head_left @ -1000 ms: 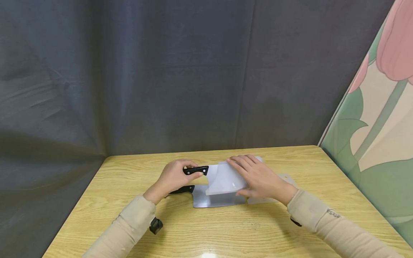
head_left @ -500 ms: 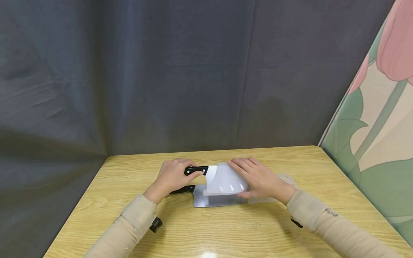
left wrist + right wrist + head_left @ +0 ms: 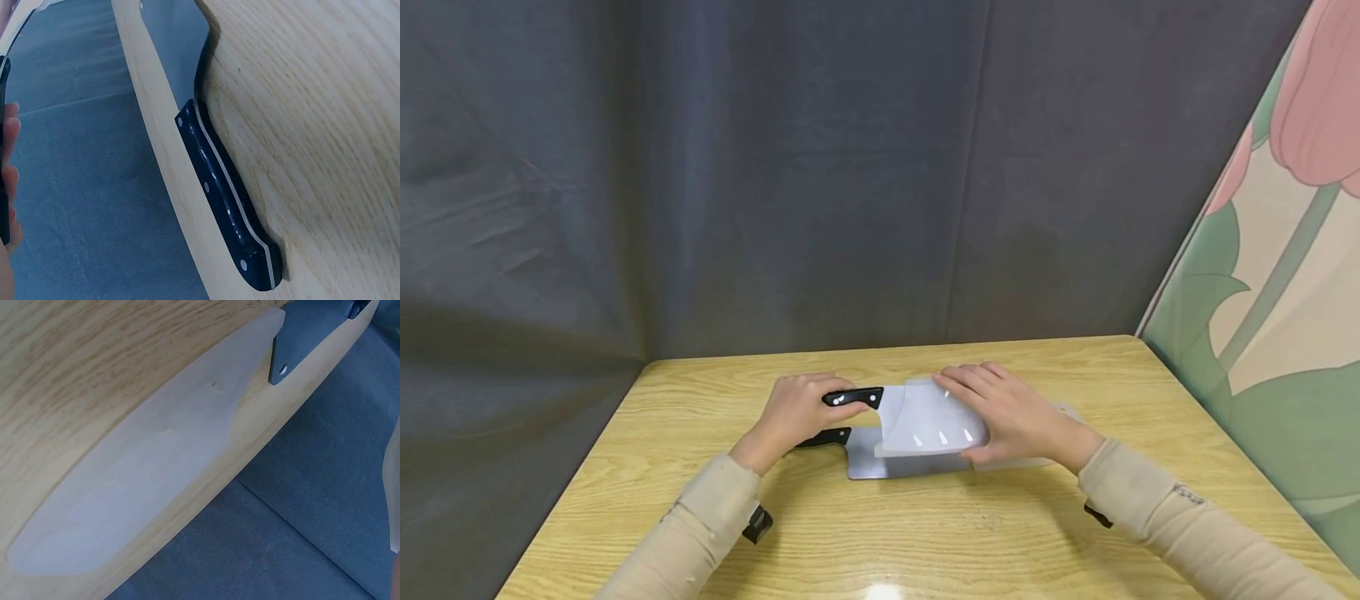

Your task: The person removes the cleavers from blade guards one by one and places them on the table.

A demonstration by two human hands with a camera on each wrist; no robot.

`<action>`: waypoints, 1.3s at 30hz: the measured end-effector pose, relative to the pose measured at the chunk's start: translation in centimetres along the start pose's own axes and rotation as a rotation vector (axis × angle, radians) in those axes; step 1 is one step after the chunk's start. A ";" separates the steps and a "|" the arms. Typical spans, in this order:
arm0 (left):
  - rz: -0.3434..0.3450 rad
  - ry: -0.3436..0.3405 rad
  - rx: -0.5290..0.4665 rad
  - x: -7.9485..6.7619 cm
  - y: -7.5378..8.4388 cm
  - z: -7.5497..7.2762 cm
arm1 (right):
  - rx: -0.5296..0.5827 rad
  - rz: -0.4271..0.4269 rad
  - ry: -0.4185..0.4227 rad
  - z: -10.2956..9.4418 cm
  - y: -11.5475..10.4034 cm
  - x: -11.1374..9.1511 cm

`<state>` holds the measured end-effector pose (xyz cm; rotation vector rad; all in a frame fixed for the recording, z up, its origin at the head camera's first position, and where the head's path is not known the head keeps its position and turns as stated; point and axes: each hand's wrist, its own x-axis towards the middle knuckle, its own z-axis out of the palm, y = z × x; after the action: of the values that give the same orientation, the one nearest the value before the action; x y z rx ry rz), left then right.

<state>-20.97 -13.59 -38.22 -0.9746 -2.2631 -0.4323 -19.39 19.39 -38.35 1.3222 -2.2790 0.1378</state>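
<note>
White cover over the raised cleaver's blade, above your wooden table.
Your left hand grips the black handle, while your right hand holds the cover's far end, fingers on top and thumb at the lower edge. Below, a second cleaver lies flat on the table, blade bare, and a second white cover lies just beside its blade end, on your right.

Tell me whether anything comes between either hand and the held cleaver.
Left hand: nothing visible; it grips the black handle. Right hand: the white cover it holds lies between it and the held cleaver's blade.
</note>
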 end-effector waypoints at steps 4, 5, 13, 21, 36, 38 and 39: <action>-0.027 -0.021 -0.034 0.1 0.0 -0.2 | -0.001 -0.013 0.010 -0.2 0.2 0.1; -0.032 -0.026 -0.040 0.1 0.0 -0.3 | -0.001 -0.018 0.014 -0.2 0.3 0.2; -0.136 -0.057 -0.084 -0.3 0.2 -1.0 | -0.028 -0.063 0.028 -0.8 0.2 0.8; -0.329 -0.105 -0.183 -0.2 1.0 -2.1 | -0.099 -0.081 0.039 -1.6 0.1 1.5; -0.259 -0.220 -0.143 0.4 1.4 -3.2 | -0.126 -0.116 0.026 -1.6 -0.1 2.5; -0.284 -0.236 -0.183 0.3 1.3 -3.3 | -0.122 -0.120 0.030 -1.7 -0.1 2.6; -0.298 -0.240 -0.201 0.3 1.3 -3.2 | -0.119 -0.123 0.032 -1.6 -0.1 2.6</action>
<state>-18.78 -14.20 -35.54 -0.8224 -2.6362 -0.7159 -19.74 17.78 -35.72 1.3827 -2.1380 -0.0189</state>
